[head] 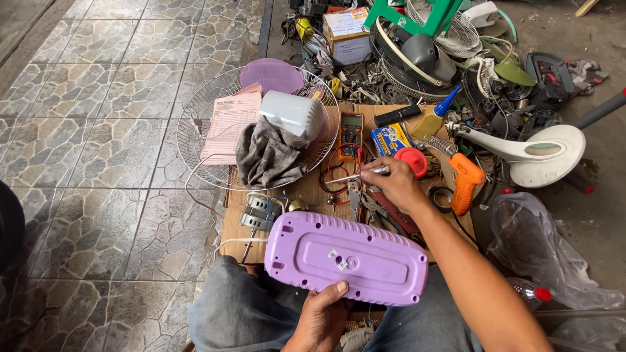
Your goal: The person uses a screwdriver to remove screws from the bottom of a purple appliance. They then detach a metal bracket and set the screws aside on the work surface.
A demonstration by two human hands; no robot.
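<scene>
The left hand (324,311) grips the near edge of a lilac plastic base (347,257), thumb pressed on its smooth underside, fingers curled beneath it. The base is a rounded oblong with ribbed slots along its far rim and small white stickers near the middle; it rests across the person's lap, over grey trousers (241,309). The right hand (395,184) reaches out past it, fingers pinched around a slim metal-tipped tool (366,173) that lies nearly level above the cardboard sheet (306,189).

That flat brown sheet serves as the work surface on the floor. On it, just beyond the base, sits a small bare metal motor (259,212) with a white cord. Near the right hand lie pliers (355,194), a round red cap (413,160), an orange plastic gun-shaped tool (465,180) and an orange multimeter (351,135) with red leads.

Farther left, a round wire fan guard (202,124) holds a crumpled grey cloth (267,156), a white cylindrical housing (291,113), pink paper (228,124) and a lilac disc (270,73).

To the right stands a white fan stand (544,153); crumpled clear plastic (535,244) lies near it. The floor (98,143) is glossy stone-patterned tile on the left, bare concrete on the right. A heap of fan parts (424,52) fills the far edge.
</scene>
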